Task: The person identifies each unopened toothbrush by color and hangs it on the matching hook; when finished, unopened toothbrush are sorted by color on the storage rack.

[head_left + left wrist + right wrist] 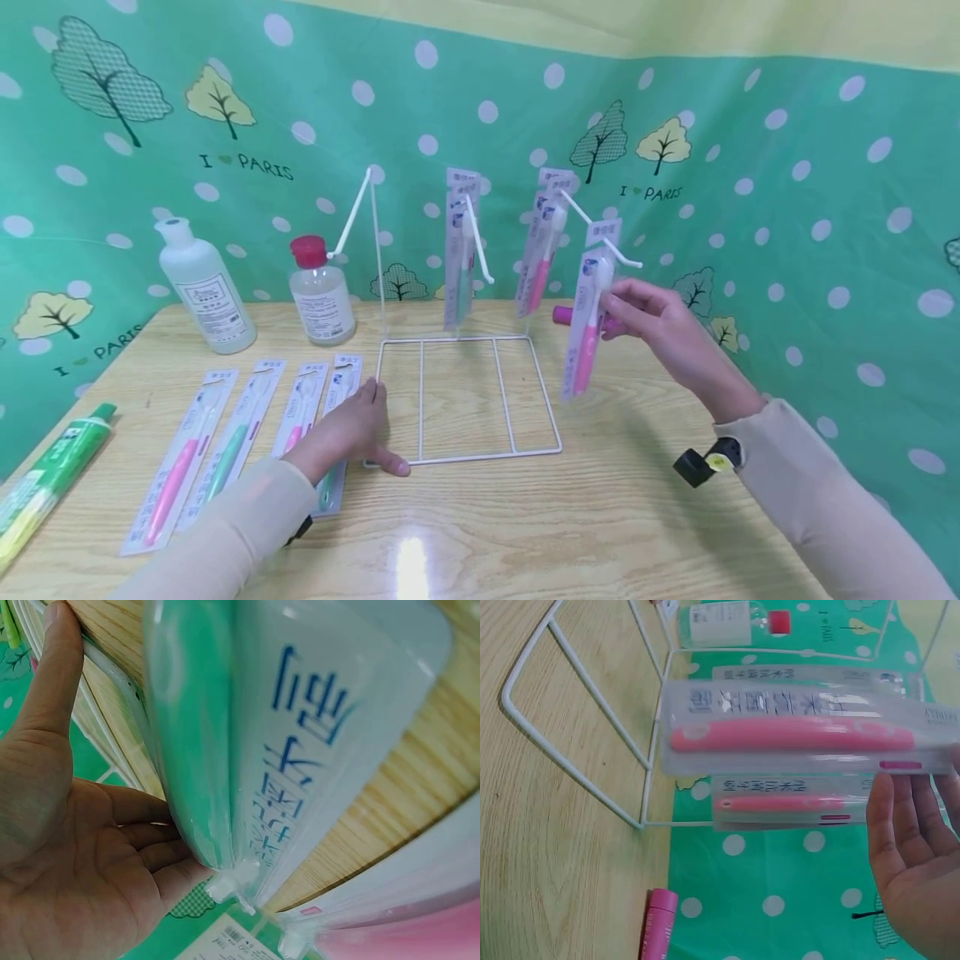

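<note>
My right hand (660, 329) pinches the edge of a pink packaged toothbrush (588, 333), whose card top is on the right hook of a white wire rack (480, 457). Behind it on that hook hang pink packaged toothbrushes (795, 804). Green packaged toothbrushes (456, 275) hang from the middle hook; the left hook (352, 212) is bare. My left hand (352, 429) rests at the rack's left base wire, thumb stretched out along the front corner and fingers extended. Just beside it lies a green packaged toothbrush (195, 735), partly hidden under my wrist in the head view.
More packaged toothbrushes (180, 467) lie in a row on the left of the table. A toothpaste tube (52, 479) is at the far left. Behind stand a clear bottle (206, 292) and a red-capped bottle (322, 300). A magenta tube (658, 922) lies behind my right hand.
</note>
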Demonstrator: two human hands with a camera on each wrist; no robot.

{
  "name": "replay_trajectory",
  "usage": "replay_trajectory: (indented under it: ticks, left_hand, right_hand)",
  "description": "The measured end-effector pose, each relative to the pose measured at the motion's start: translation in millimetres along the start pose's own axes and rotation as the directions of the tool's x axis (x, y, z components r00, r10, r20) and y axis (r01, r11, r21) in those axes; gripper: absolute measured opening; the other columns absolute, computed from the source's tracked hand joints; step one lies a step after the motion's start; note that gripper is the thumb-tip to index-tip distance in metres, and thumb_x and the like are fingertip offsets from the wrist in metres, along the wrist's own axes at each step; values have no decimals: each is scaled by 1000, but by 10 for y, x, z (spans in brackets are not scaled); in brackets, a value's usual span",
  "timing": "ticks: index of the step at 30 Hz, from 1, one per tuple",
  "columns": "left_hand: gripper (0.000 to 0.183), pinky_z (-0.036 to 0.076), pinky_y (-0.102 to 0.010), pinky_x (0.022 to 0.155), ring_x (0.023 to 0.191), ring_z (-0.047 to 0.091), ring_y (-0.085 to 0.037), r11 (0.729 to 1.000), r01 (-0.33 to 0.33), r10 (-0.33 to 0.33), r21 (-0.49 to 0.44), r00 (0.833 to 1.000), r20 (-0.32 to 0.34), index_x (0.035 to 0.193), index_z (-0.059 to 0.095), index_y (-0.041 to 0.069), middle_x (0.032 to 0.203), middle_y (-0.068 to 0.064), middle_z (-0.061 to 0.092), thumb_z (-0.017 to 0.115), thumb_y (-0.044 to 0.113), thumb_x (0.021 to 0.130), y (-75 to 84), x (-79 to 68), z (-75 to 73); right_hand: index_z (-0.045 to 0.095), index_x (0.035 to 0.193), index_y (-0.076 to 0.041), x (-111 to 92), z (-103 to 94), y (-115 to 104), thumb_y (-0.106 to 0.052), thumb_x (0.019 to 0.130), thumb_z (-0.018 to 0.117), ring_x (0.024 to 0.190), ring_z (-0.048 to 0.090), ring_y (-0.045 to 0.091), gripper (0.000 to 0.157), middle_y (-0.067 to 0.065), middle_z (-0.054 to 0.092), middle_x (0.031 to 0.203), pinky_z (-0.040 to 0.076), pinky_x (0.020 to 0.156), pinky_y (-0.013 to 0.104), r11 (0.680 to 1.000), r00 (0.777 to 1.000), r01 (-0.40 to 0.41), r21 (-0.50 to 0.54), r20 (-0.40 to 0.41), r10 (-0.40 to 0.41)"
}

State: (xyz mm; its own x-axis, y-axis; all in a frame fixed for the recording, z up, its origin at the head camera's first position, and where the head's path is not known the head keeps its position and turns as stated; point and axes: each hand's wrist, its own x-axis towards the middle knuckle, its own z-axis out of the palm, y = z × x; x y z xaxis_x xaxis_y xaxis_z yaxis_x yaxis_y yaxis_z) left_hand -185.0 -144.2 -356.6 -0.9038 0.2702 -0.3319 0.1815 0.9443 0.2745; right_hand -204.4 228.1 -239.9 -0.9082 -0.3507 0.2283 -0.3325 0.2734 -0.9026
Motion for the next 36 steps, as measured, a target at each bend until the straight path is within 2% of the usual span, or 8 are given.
replay_trajectory:
  ticks: [6, 10, 13, 18, 22, 32, 36]
  left_hand:
    - [134, 18, -51, 107, 131, 12, -46, 1000, 2, -2, 6, 1000, 1, 137, 15, -16, 142, -35, 9, 74, 65, 47, 6, -20, -4]
    - [135, 18, -50, 107, 131, 12, -46, 1000, 2, -2, 7, 1000, 3, 137, 15, -16, 142, -35, 9, 73, 65, 47, 4, -10, 6]
    - [135, 18, -50, 107, 131, 12, -46, 1000, 2, -2, 1, 1000, 2, 137, 15, -15, 143, -35, 9, 73, 65, 46, 3, -7, 12]
    - [135, 18, -50, 107, 131, 13, -46, 1000, -2, 2, -1, 1000, -7, 137, 15, -16, 142, -35, 9, 74, 65, 46, 2, -14, 15]
    - [135, 17, -50, 108, 131, 13, -45, 1000, -8, 8, -2, 1000, -13, 137, 15, -16, 142, -35, 9, 74, 65, 46, 6, -22, 12]
    - [135, 17, -50, 108, 132, 12, -44, 1000, 1, -1, 4, 1000, -10, 138, 15, -14, 143, -34, 8, 73, 65, 46, 4, -8, 10]
    - [134, 17, -50, 108, 132, 12, -45, 1000, 0, 0, 1, 1000, -9, 138, 15, -14, 143, -34, 8, 73, 65, 47, -2, -7, 7]
  right_hand:
    - [56, 111, -1, 215, 90, 77, -27, 90, 56, 96, 58, 27, 34, 15, 58, 106, 51, 81, 38, 992, 997, -24, 125, -75, 33]
    - [56, 114, -2, 345, 125, 126, -32, 90, 56, 97, 57, 26, 38, 15, 58, 106, 52, 81, 37, 994, 992, -33, 102, -119, 45]
    - [56, 115, -4, 443, 146, 155, -38, 89, 55, 98, 56, 24, 43, 13, 58, 109, 51, 82, 37, 997, 986, -54, 48, -158, 61]
    - [55, 115, -8, 592, 174, 197, -44, 87, 55, 102, 54, 23, 46, 9, 57, 112, 48, 86, 42, 993, 975, -105, 47, -192, 112]
    - [55, 113, -7, 682, 203, 223, -43, 87, 55, 101, 54, 23, 44, 10, 57, 110, 47, 86, 45, 992, 970, -106, 66, -214, 117]
    - [56, 110, -7, 799, 279, 243, -42, 89, 52, 96, 57, 22, 41, 10, 60, 106, 52, 76, 35, 997, 960, -71, 14, -272, 72]
    - [56, 109, -7, 844, 288, 251, -43, 88, 52, 94, 57, 22, 42, 10, 61, 103, 53, 73, 31, 997, 953, -83, -8, -292, 77]
